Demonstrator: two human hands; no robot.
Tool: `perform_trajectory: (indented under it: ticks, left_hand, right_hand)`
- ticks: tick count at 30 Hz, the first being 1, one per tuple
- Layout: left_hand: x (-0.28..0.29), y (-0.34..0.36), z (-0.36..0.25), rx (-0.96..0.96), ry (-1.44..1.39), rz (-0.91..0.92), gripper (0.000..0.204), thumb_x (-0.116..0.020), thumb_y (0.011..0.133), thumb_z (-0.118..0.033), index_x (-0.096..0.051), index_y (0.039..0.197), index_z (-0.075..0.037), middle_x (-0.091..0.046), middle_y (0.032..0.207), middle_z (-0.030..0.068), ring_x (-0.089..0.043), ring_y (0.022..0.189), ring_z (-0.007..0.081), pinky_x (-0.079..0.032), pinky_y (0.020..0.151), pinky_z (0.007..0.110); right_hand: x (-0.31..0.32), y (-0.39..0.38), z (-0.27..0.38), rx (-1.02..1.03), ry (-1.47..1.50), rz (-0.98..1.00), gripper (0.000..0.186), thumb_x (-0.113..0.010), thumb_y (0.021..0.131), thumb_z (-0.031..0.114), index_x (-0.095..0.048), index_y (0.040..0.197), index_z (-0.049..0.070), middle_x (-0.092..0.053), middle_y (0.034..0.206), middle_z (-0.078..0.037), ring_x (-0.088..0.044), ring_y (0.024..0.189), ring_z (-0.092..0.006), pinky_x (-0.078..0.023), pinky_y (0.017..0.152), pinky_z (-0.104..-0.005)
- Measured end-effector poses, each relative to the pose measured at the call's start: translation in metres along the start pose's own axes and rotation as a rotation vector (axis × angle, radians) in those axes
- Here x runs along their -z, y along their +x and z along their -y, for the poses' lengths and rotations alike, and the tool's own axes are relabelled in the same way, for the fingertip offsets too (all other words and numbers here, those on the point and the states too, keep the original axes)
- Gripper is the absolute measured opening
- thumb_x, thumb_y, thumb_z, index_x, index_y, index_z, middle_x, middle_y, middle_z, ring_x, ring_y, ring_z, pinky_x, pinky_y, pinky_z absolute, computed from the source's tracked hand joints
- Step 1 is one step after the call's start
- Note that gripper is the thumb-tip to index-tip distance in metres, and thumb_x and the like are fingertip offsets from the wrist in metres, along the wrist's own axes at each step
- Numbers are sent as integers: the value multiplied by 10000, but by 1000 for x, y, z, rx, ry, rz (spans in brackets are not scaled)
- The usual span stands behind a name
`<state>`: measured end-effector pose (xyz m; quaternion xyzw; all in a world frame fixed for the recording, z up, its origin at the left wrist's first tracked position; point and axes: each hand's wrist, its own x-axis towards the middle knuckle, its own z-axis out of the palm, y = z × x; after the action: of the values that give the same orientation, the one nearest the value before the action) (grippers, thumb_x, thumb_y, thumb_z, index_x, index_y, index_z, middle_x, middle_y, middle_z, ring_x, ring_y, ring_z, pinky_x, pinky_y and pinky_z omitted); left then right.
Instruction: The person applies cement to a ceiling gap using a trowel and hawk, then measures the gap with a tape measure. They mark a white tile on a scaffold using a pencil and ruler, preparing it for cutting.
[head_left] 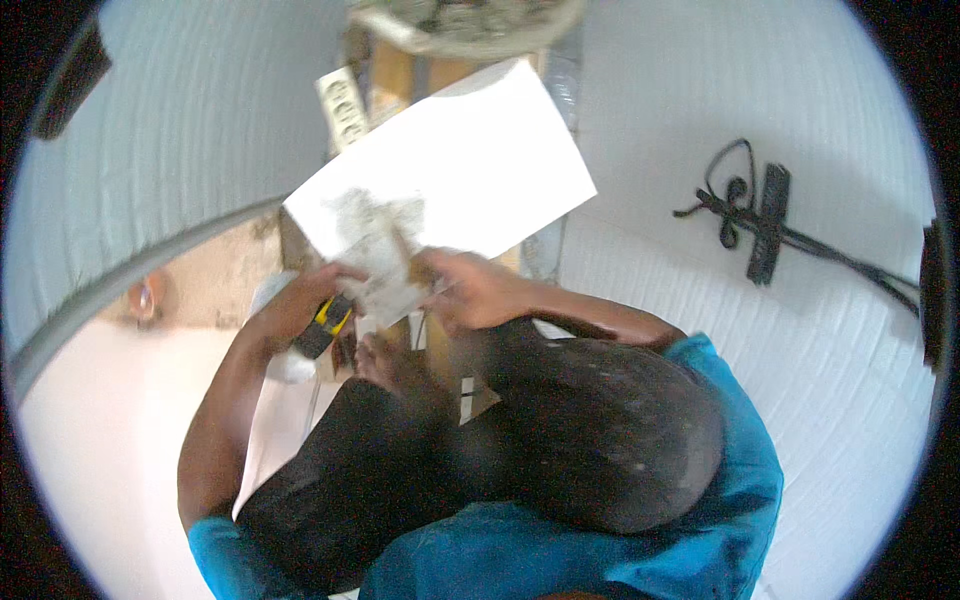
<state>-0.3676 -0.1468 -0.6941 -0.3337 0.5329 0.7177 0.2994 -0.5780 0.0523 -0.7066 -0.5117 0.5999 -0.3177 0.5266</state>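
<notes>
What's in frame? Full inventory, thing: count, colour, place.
white sheet: 1, white with grey smudges, centre top, held at its lower edge
yellow-and-black tool: 1, yellow and black, in the left hand, kind unclear
cardboard pieces: a few, brown, behind the sheet
round dish: 1, pale with grey contents, top edge
power strip with cable: 1, black, right on the white surface
white corrugated surface: 1, white, right side and upper left
orange object: 1, orange, far left, blurred
left hand: 1, gripping the tool, touching the sheet
right hand: 1, on the sheet's lower edge
blue sleeves: 2, blue, bottom
</notes>
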Motion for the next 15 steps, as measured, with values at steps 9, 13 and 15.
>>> perform_trajectory:
  ticks: [9, 13, 15]
  left_hand:
    - [-19, 14, 12, 91, -108, 13, 454, -474, 970, -320, -504, 1349, -72, -603, 1166, 97, -588, 1035, 196, -485, 887, 352]
    - [-39, -16, 30, 1, -130, -103, 532, -449, 995, -390, -414, 1421, -74, -572, 1175, 116, -574, 994, 180, -498, 796, 319]
    - [-43, -25, 36, 99, -117, -89, 534, -434, 1015, -365, -358, 1452, -68, -548, 1220, 129, -555, 1052, 188, -484, 849, 318]
  right_hand:
    - [-78, -2, -52, 287, -74, -141, 430, -550, 925, 214, -442, 1288, 11, -570, 1114, -217, -617, 975, -310, -476, 830, -453]
    - [-75, -16, -30, 173, 75, -39, 367, -499, 958, 210, -457, 1261, 8, -581, 1077, -198, -615, 963, -311, -469, 836, -451]
    - [-68, -27, -18, -54, 333, 81, 299, -468, 976, 199, -457, 1208, 10, -602, 974, -169, -628, 902, -304, -475, 789, -437]
